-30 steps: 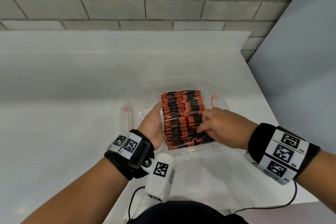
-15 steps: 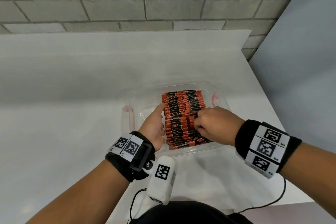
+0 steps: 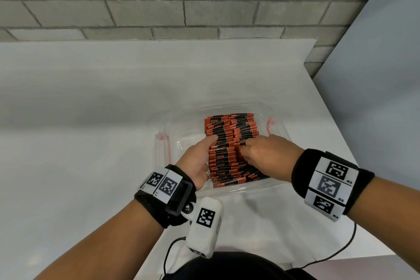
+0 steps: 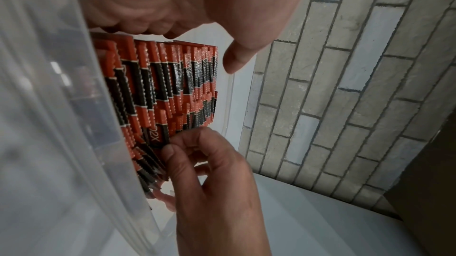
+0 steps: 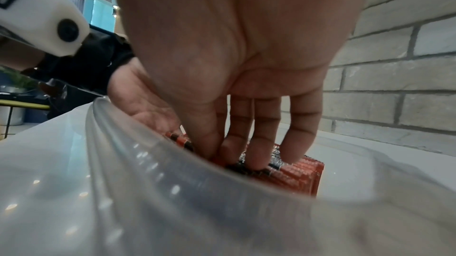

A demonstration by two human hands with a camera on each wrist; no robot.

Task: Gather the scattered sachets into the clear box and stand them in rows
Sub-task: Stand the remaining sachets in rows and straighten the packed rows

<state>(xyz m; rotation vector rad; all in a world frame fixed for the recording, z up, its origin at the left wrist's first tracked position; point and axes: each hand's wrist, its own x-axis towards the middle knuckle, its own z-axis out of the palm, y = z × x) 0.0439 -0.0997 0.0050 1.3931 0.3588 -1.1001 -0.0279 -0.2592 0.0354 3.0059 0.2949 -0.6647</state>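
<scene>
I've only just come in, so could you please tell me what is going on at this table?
A person is tidying orange-and-black sachets into rows inside a clear box on the white table. The left hand rests against the left side of the pack with its thumb on top. The right hand has its fingertips down among the sachets of the right-hand row, near the front. No loose sachets show on the table.

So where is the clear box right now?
In the head view, the clear box sits on the white table, near its right edge, both hands inside it.
</scene>
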